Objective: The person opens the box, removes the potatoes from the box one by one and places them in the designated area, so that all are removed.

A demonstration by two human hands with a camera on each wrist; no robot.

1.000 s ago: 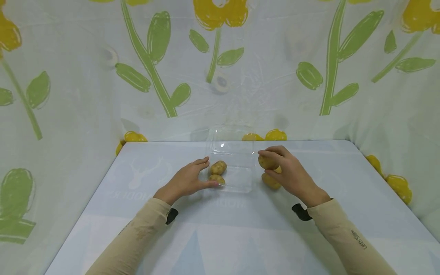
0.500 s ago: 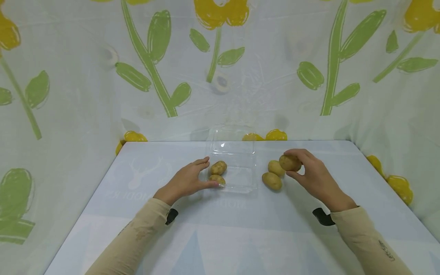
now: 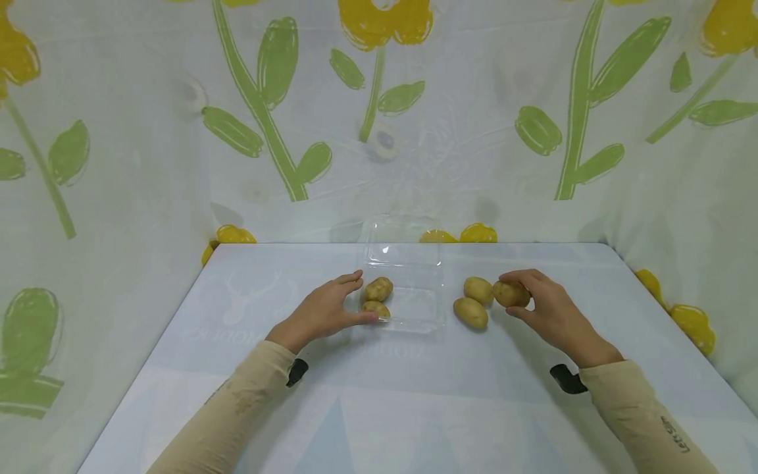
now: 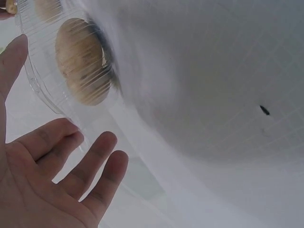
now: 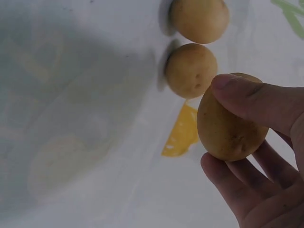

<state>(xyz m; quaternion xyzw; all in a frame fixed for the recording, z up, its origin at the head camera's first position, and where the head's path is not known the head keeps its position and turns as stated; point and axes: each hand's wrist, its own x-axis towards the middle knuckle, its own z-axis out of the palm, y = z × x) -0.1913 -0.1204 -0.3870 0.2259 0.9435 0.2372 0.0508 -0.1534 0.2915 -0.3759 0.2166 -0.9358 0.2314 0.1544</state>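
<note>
Right hand (image 3: 547,313) has its grip closed round a potato (image 3: 511,293), thumb on top and fingers curled beneath, holding it just right of two loose potatoes (image 3: 474,301) that lie on the table (image 3: 379,395). Left hand (image 3: 322,309) is flat and relaxed, its fingers straight, resting against the left edge of a clear plastic tray (image 3: 414,303) at the middle of the table; its thumb tip touches the near one of two potatoes in the tray (image 3: 377,297). The held potato is small, oval and pale brown-yellow, with a few dark specks on its skin, as the right wrist view shows. Writing is scarce: the right sleeve (image 3: 651,421) carries small dark lettering too tiny to read, and the table cover bears a faint deer outline and pale, mirrored letters near the tray that cannot be made out. The tray is nearly invisible against the table, known mostly by its glints and ribbed wall. In the left wrist view one potato shows blurred through that wall, and the second is cut off at the frame's top edge.
</note>
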